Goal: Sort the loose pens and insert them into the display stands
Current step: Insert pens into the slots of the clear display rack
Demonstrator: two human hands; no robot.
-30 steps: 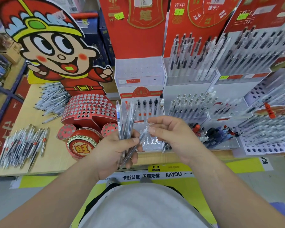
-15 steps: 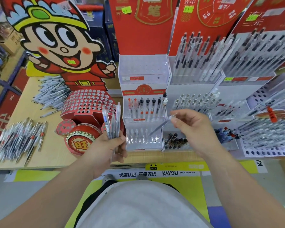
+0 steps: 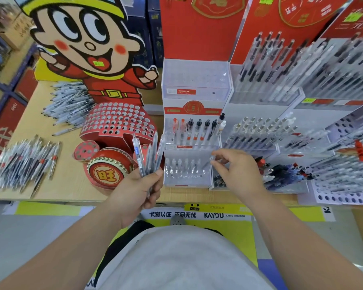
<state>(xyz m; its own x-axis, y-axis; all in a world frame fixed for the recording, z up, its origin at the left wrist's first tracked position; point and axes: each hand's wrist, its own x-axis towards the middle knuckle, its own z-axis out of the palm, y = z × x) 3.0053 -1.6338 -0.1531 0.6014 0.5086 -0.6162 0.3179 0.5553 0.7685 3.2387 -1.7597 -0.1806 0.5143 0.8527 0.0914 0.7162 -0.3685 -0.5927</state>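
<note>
Crowding table: display stands, loose pens

A: Pose of left hand?
B: Held up just left of centre, curled round a bunch of pens; forearm bare, entering from lower left.
A: And right hand?
B: Right of centre, palm down, pinching one clear pen; forearm bare, entering from lower right.
</note>
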